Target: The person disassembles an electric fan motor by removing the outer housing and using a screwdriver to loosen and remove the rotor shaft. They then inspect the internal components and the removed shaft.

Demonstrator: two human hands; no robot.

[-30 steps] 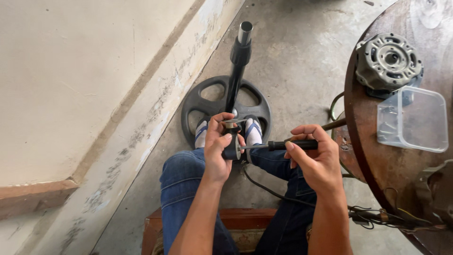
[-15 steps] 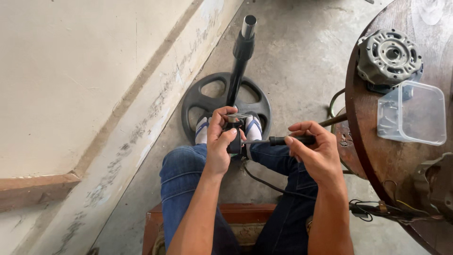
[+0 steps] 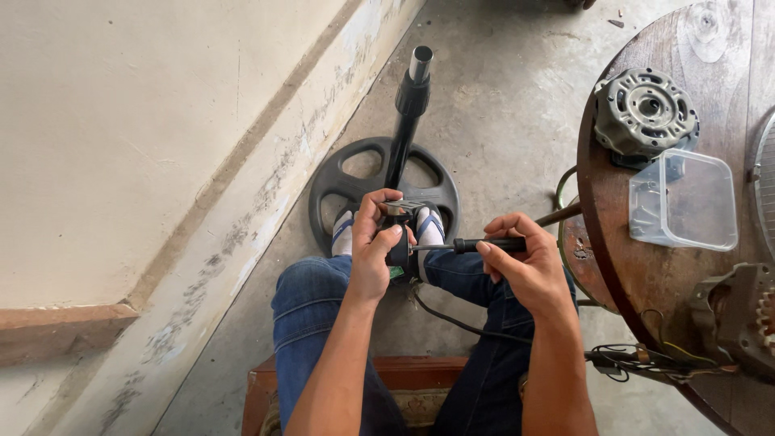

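Left hand (image 3: 375,254) clamps a small black part (image 3: 397,242) above the fan base (image 3: 379,182); right hand (image 3: 521,262) grips a screwdriver (image 3: 476,244), whose tip may slip off sideways.

Both forearms reach forward over the knees; the left hand (image 3: 378,246) is clenched (thumb on top), the right hand (image 3: 523,262) curled, fingers (image 3: 494,230) wrapped.

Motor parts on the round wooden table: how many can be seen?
2. A grey ribbed motor housing sits at the table's far side beside the clear plastic container; another metal motor piece lies at the near edge, cut off by the frame. More may be hidden.
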